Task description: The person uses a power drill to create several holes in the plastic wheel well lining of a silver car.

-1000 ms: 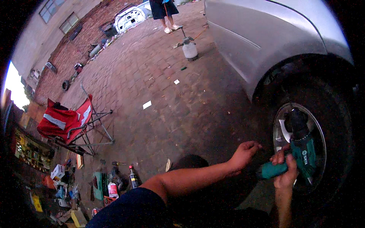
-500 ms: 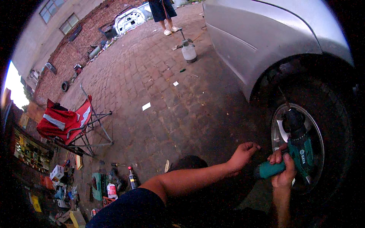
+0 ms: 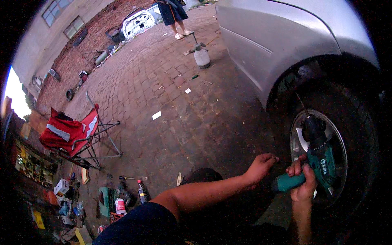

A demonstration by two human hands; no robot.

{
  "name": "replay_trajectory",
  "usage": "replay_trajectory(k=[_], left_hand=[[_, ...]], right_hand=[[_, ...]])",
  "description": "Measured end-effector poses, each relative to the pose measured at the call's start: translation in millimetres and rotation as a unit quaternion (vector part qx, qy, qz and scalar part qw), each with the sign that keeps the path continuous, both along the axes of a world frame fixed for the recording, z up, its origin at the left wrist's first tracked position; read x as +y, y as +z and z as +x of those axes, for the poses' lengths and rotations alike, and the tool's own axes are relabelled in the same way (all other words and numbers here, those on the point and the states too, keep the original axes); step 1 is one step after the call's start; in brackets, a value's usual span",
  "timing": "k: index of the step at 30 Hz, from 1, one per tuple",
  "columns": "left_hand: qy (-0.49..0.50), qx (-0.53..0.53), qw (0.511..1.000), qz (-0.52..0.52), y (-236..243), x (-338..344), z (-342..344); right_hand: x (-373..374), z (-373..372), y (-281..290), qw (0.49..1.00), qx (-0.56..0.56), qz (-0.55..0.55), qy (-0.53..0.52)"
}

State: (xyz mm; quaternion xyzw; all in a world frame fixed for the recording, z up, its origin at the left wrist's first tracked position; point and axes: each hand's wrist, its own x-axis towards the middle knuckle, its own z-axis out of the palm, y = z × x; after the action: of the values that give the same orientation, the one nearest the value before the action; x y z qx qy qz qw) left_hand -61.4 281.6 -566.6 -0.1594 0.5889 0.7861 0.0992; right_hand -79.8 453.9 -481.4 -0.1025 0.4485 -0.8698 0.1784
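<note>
My right hand (image 3: 303,181) is wrapped round the grip of a green and black power drill (image 3: 321,165). A thin bit (image 3: 302,103) sticks out of the drill's chuck and points up toward the dark wheel arch. Behind the drill is the car's wheel (image 3: 344,157), with a silver rim and black tyre. My left hand (image 3: 261,166) hangs just left of the wheel, fingers curled and pinched together. Whether something small sits between those fingertips, I cannot make out. My left forearm crosses the lower middle of the view.
A silver car body (image 3: 277,41) fills the upper right. On the brick paving stand a pump sprayer (image 3: 201,57) and a red folding chair (image 3: 77,134). A spray can (image 3: 142,192), a green case (image 3: 105,200) and clutter lie lower left. Another person's legs (image 3: 175,24) show at the back.
The drill and my right hand have shifted very slightly left in the view. At the back, a dark object has come into view by the other person's body. My left hand keeps its pinch.
</note>
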Motion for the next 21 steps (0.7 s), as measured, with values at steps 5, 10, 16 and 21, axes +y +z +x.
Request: replay_trajectory(k=[5, 10, 16, 21], left_hand=[[-0.002, -0.012, 1.0, -0.017, -0.3, 2.7, 0.0], [-0.007, 0.01, 1.0, 0.0, 2.8, 2.5, -0.5], [-0.014, -0.003, 1.0, -0.017, 8.8, 0.9, 1.0], [-0.027, 0.0, 0.999, -0.031, 11.3, 0.6, 1.2]], right_hand=[[2.0, -1.1, -1.6, 1.0, 0.023, 0.009, 0.006], [2.7, -0.5, -2.6, 1.0, 0.007, 0.005, 0.002], [2.8, -2.0, -7.2, 1.0, 0.009, 0.0, 0.009], [2.3, -1.5, -2.8, 1.0, 0.008, 0.004, 0.011]])
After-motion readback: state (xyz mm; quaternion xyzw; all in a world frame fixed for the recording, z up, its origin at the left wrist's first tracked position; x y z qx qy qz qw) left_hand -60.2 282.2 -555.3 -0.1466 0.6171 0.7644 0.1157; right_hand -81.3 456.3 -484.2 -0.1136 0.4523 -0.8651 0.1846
